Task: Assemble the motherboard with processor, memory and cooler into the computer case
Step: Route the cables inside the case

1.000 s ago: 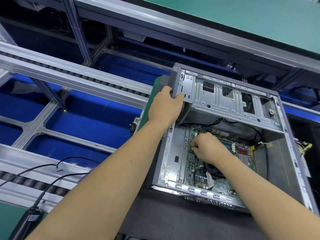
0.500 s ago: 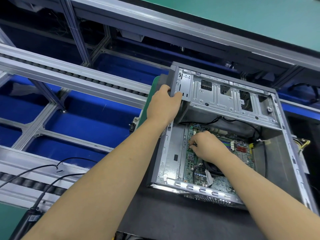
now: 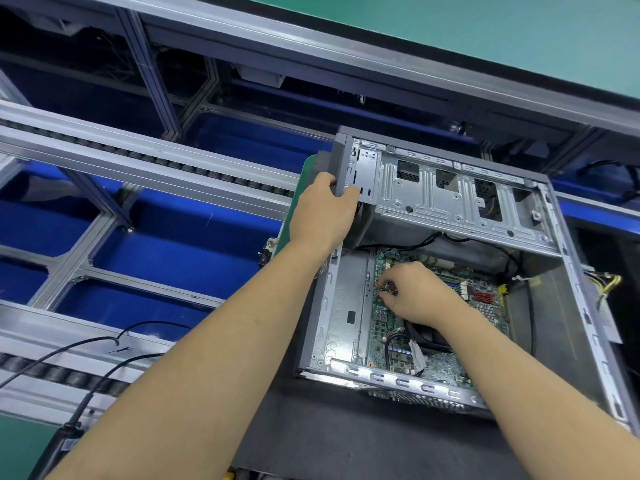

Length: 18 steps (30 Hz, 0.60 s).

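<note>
Computer case [image 3: 433, 202]: bare sheet metal, satin grey (stamped). Motherboard [image 3: 485, 306]: green, matt. Conveyor rails [image 3: 138, 161]: brushed aluminium. Mat [image 3: 346, 438] beneath: dark, matt.

The motherboard [image 3: 436, 327] is lying inside the computer case [image 3: 571, 306], near of the drive cage [image 3: 450, 199]. A roller conveyor rail [image 3: 138, 157] is running left of the case, with cables [image 3: 86, 344] trailing at the near left.
</note>
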### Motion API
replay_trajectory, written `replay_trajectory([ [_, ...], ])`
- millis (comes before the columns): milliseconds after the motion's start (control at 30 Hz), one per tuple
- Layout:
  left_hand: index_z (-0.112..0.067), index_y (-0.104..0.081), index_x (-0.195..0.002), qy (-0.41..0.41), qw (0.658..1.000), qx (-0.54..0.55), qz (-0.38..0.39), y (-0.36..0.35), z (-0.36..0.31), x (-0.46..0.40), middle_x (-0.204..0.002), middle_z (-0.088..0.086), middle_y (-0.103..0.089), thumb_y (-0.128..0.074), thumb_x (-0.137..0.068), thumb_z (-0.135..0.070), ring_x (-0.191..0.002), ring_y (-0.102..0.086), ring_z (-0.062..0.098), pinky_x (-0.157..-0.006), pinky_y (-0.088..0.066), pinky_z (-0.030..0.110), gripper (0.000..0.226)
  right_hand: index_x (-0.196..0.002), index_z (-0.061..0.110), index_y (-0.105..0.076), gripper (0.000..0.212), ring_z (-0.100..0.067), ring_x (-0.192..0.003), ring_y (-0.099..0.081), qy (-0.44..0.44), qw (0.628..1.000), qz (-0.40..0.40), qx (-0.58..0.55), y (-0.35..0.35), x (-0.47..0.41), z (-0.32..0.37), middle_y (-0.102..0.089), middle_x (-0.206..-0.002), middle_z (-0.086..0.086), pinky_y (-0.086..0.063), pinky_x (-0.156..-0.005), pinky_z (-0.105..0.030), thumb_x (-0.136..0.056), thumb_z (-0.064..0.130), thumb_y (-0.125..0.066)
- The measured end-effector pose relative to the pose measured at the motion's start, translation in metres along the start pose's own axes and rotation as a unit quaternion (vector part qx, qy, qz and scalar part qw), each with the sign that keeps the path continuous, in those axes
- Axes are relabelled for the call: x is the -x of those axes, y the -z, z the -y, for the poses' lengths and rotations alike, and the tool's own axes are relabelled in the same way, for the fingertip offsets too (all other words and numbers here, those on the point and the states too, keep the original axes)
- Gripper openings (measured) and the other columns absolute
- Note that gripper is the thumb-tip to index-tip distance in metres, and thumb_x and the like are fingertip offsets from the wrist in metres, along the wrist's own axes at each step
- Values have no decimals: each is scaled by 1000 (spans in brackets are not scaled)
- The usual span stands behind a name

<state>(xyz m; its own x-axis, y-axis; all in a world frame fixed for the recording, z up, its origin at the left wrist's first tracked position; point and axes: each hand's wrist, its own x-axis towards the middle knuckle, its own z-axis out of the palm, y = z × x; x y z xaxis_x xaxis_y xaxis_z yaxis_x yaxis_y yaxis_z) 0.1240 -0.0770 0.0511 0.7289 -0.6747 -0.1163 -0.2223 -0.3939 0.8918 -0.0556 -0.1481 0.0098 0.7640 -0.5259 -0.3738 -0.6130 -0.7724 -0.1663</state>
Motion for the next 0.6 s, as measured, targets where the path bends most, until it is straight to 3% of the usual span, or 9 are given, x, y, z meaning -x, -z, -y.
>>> replay_trajectory([
  [100, -25, -50, -130, -1, 1000, 1, -1, 0, 0, 0, -112, -8, -60, -48, -94, -41, -92, -60, 13, -85, -57, 43, 39, -99, 8, -72, 23, -28, -84, -64, -5, 1000, 2, 27, -2, -3, 3, -70, -90, -10, -57, -77, -40, -98, 27, -59],
  [367, -23, -51, -129, -3, 1000, 5, -1, 1, 1, -1, -109, -7, -60, -48, -95, -40, -92, -61, 14, -85, -56, 43, 39, -98, 7, -74, 17, -34, -83, -68, -29, 999, 6, 42, -4, -6, 7, -72, -89, -15, -59, -76, -44, -93, 16, -60],
  [600, -22, -51, -129, -3, 1000, -10, -6, 0, 2, -1, -106, -6, -59, -47, -94, -41, -88, -60, 13, -83, -57, 43, 40, -102, 6, -73, 17, -34, -90, -68, -31, 999, 11, 40, -5, -8, 9, -73, -97, -15, -59, -78, -43, -94, 16, -62],
])
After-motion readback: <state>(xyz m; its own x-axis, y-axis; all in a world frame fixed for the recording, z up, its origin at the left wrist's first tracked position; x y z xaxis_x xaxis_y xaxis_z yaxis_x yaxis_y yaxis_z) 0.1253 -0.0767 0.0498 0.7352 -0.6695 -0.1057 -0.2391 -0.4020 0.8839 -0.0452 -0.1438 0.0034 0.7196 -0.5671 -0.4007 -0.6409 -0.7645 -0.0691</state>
